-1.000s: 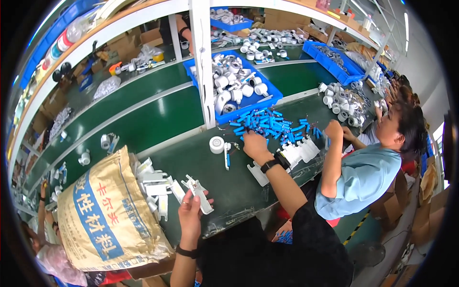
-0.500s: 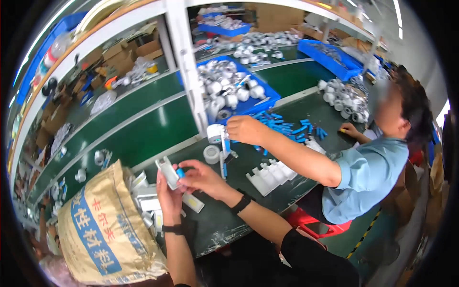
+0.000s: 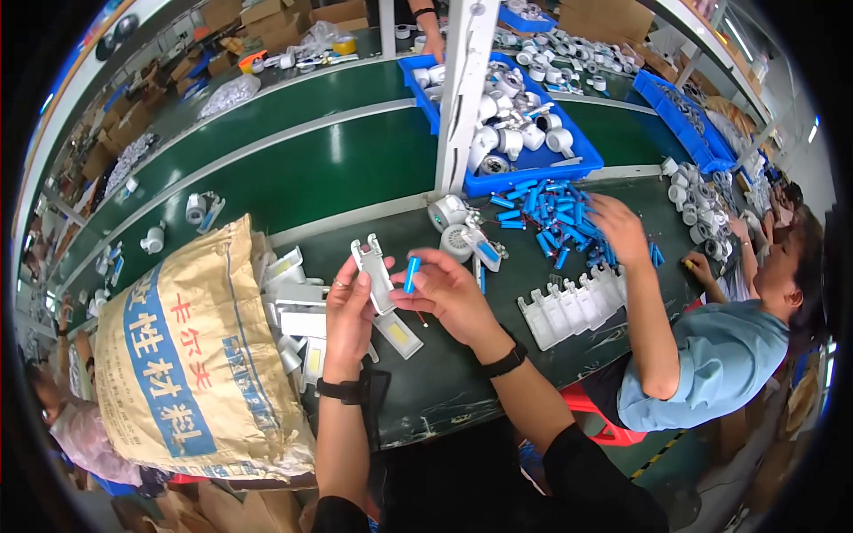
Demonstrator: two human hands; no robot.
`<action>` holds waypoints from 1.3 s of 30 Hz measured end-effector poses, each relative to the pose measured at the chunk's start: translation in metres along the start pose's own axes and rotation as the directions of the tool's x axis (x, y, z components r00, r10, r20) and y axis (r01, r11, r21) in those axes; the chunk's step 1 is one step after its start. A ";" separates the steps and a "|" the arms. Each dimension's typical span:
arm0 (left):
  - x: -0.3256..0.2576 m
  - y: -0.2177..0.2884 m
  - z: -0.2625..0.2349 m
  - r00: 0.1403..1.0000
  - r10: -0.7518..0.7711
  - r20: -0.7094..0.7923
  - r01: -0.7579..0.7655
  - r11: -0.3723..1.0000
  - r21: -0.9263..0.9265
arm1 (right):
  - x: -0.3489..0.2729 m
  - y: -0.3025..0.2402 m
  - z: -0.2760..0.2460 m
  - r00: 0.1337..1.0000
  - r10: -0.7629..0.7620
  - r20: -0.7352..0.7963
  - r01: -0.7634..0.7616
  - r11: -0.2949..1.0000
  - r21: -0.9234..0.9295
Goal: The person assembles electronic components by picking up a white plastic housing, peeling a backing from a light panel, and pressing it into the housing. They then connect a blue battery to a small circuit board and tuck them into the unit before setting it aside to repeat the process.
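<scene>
My left hand grips a white plastic housing, a long open trough tilted upright with its hollow side toward me. Between the fingertips of my right hand is a blue cylindrical battery, held roughly upright just right of the housing. A thin red wire hangs below that hand. Under my hands a white panel with a yellow strip lies on the dark green table. Round white lamp heads lie beyond my right hand.
A large tan sack stands at left, white parts beside its mouth. Loose blue batteries are heaped ahead right, near a row of white housings. A blue tray sits behind a white post. A co-worker sits at right.
The battery has moved from against the housing's edge to a small gap right of it. The co-worker's hand has gone from a lamp head to the battery heap. My view has shifted.
</scene>
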State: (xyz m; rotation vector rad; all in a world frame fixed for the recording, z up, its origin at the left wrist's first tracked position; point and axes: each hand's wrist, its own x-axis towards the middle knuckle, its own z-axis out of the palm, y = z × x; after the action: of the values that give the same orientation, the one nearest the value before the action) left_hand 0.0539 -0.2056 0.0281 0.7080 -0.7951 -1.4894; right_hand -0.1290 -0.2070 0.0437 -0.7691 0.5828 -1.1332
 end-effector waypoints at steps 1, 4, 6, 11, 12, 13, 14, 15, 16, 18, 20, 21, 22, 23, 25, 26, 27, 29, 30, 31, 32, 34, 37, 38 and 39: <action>-0.001 0.003 0.001 1.000 -0.019 0.010 0.019 1.000 -0.023 | -0.003 -0.005 0.006 1.000 -0.028 -0.008 0.027 0.999 -0.031; -0.001 0.003 -0.002 0.999 -0.039 0.012 0.039 0.997 -0.065 | -0.006 -0.006 -0.001 0.998 -0.019 -0.053 0.016 0.998 -0.059; 0.000 0.002 -0.002 0.999 -0.044 0.022 0.046 0.995 -0.085 | -0.008 -0.003 -0.003 0.997 -0.017 -0.070 0.011 0.996 -0.085; -0.009 0.001 0.005 0.997 -0.021 -0.069 0.042 0.950 0.311 | -0.008 0.010 0.000 0.994 -0.087 -0.059 0.074 0.977 -0.198; -0.010 -0.001 0.007 0.998 0.037 -0.053 -0.011 0.907 0.421 | -0.008 0.016 0.002 0.986 -0.152 -0.063 0.131 0.958 -0.256; -0.012 -0.006 0.009 0.998 0.046 -0.042 -0.026 0.921 0.390 | -0.009 0.021 0.006 0.975 -0.215 -0.060 0.182 0.921 -0.346; -0.014 -0.009 0.011 0.999 0.044 -0.022 -0.032 0.922 0.386 | -0.010 0.027 0.009 0.960 -0.279 -0.040 0.251 0.912 -0.323; -0.016 -0.012 0.015 0.997 0.068 -0.045 -0.049 0.938 0.343 | -0.015 0.024 0.013 0.918 -0.395 0.032 0.337 0.736 -0.588; -0.017 -0.013 0.019 0.993 0.090 -0.070 -0.065 0.952 0.300 | -0.019 0.020 0.016 0.869 -0.476 0.133 0.384 0.481 -0.789; -0.017 -0.011 0.021 0.995 0.070 -0.067 -0.045 0.948 0.314 | -0.021 0.021 0.017 0.866 -0.485 0.119 0.372 0.469 -0.801; -0.014 -0.013 0.017 0.991 0.092 -0.094 -0.057 0.945 0.322 | -0.024 0.015 0.023 0.889 -0.437 0.139 0.377 0.524 -0.764; -0.014 -0.014 0.018 0.991 0.101 -0.090 -0.068 0.947 0.314 | -0.024 0.013 0.022 0.887 -0.442 0.134 0.376 0.524 -0.764; -0.013 -0.013 0.018 0.992 0.098 -0.085 -0.067 0.947 0.315 | -0.025 0.012 0.022 0.881 -0.441 0.169 0.392 0.486 -0.781; -0.013 -0.012 0.018 0.991 0.078 -0.106 -0.045 0.957 0.285 | -0.025 0.011 0.021 0.876 -0.438 0.203 0.408 0.447 -0.796; -0.012 -0.010 0.009 0.991 0.067 -0.118 -0.032 0.961 0.275 | -0.021 0.014 0.023 0.797 -0.512 0.320 0.509 0.283 -0.813; -0.012 -0.008 0.006 0.990 0.070 -0.121 -0.033 0.960 0.279 | -0.021 0.013 0.024 0.797 -0.512 0.322 0.512 0.288 -0.810; -0.016 -0.005 0.004 0.991 0.029 -0.129 -0.005 0.983 0.181 | -0.022 0.008 0.030 0.771 -0.543 0.333 0.533 0.264 -0.804; -0.019 0.003 -0.004 0.991 -0.076 -0.113 0.075 0.997 -0.014 | -0.021 0.005 0.030 0.785 -0.567 0.249 0.483 0.307 -0.820; -0.019 0.009 0.012 0.988 -0.104 -0.112 0.091 0.989 -0.113 | -0.023 0.005 0.024 0.824 -0.545 0.155 0.406 0.375 -0.833; -0.018 0.006 0.010 0.995 -0.093 -0.047 0.085 0.986 -0.143 | -0.020 0.003 0.015 0.817 -0.564 0.122 0.441 0.475 -0.762; -0.011 0.000 0.005 0.997 -0.077 0.031 0.081 0.981 -0.176 | -0.019 0.003 0.007 0.846 -0.531 0.050 0.393 0.557 -0.731; -0.008 -0.005 0.005 0.994 -0.082 0.070 0.092 0.983 -0.160 | -0.020 -0.004 0.017 0.951 -0.273 -0.147 0.228 0.937 -0.265; -0.012 -0.001 0.002 0.997 -0.053 0.064 0.062 0.988 -0.139 | -0.018 0.012 0.012 0.961 -0.249 -0.122 0.175 0.887 -0.428; -0.012 0.000 0.004 0.996 -0.047 0.078 0.058 0.988 -0.145 | -0.019 0.013 0.011 0.962 -0.243 -0.122 0.170 0.888 -0.427; -0.012 0.001 0.003 0.996 -0.056 0.070 0.067 0.983 -0.171 | -0.019 0.013 0.014 0.931 -0.355 -0.088 0.249 0.790 -0.560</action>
State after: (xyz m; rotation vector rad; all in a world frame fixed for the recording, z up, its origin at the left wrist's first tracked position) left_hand 0.0526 -0.1934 0.0302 0.5602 -0.6881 -1.6225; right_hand -0.1168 -0.1830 0.0423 -1.2897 0.9927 -1.3675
